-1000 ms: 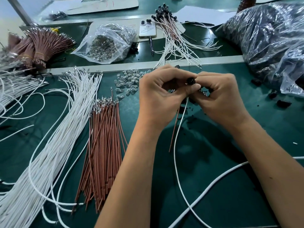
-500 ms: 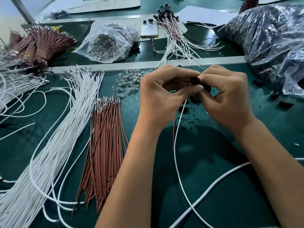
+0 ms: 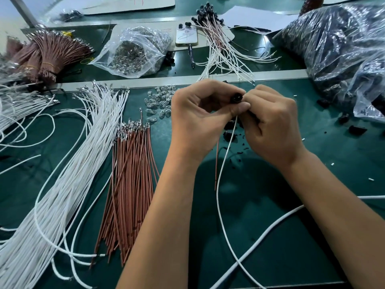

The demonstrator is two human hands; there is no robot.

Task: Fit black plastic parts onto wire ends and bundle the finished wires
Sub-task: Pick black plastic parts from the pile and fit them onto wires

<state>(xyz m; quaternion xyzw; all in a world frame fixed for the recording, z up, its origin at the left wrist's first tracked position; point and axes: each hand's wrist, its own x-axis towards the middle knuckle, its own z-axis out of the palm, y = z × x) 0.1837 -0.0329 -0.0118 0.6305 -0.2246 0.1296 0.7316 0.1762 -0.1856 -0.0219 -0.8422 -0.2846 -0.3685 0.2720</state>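
Barely shifted since a moment ago, left hand (image 3: 200,119) and right hand (image 3: 273,126) pinch a small round black plastic part (image 3: 236,97) above the green tabletop (image 3: 270,226); a thin white wire (image 3: 221,184) apparently enters it, hanging below.

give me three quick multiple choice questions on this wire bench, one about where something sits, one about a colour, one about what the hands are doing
1. Where is the phone?
A. beyond the metal strip, right of the clear bag
B. under the brown wires
C. in the left hand

2. What colours are the two wires hanging from the hands?
A. black and yellow
B. white and brown
C. both blue

3. The black part is:
A. lying on the mat
B. pinched between both hands
C. in the dark bag

A: it lies beside the clear bag.
B: white wire, brown wire.
B: left hand and right hand meet on it.
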